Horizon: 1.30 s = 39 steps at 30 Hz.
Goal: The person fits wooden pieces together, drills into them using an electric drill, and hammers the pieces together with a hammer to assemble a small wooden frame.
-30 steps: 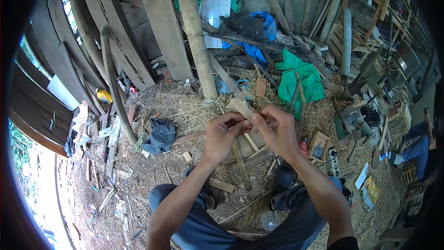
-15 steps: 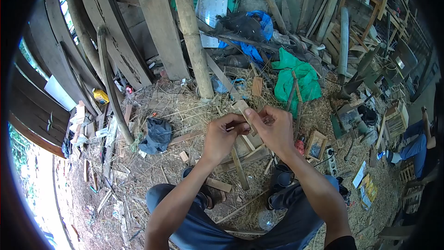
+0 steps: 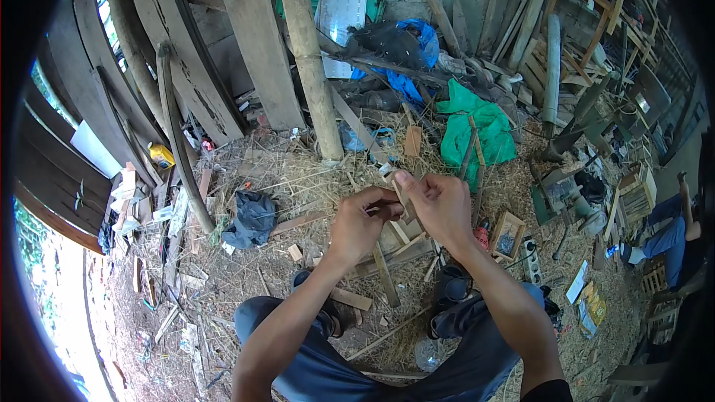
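Note:
Near the middle of the view, a small piece of pale wood point(image 3: 400, 191) sits between my two hands. My right hand point(image 3: 441, 210) is closed on it, with the thumb extended along its upper end. My left hand point(image 3: 359, 225) has curled fingers, their tips at the wood's left side; what they pinch is partly hidden. Below both hands, a low wooden work support point(image 3: 402, 257) with slats and a block stands between my feet.
A box of nails point(image 3: 509, 235) and a power strip point(image 3: 532, 260) lie at right. A dark plastic bag point(image 3: 253, 219) lies left, a green sack point(image 3: 477, 138) ahead. A bamboo post point(image 3: 313, 67) rises in front. Another person's leg point(image 3: 663, 242) shows far right.
The piece of wood has turned, so its broad face shows less and it looks narrower. My hands have shifted only slightly.

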Available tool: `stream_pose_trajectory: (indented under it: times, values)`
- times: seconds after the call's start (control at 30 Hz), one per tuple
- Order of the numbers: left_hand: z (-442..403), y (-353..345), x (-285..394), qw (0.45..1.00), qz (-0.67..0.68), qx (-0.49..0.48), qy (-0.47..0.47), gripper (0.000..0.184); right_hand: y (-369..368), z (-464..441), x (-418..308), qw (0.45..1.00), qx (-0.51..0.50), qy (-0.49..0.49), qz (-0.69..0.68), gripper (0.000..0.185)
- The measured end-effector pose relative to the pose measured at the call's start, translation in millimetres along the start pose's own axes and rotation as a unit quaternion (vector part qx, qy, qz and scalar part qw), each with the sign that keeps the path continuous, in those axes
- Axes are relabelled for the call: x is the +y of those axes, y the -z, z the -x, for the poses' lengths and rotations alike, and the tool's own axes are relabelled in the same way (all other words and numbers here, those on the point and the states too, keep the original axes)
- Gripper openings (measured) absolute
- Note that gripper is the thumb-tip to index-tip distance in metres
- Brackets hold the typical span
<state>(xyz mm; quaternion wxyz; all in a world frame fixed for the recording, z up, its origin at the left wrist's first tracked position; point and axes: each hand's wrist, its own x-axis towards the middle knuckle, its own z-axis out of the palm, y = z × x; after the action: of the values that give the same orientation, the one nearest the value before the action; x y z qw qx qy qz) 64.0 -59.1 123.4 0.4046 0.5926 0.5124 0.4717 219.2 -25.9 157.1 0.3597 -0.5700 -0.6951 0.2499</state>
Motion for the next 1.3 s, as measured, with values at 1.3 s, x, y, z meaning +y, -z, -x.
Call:
stream_pose_trajectory:
  times: [1.3]
  values:
    - [-6.7, 10.9, 16.0, 0.982, -0.04, 0.176, -0.053, 0.029, -5.6, 12.3, -0.2, 0.984, -0.035, 0.095, -0.146, 0.029]
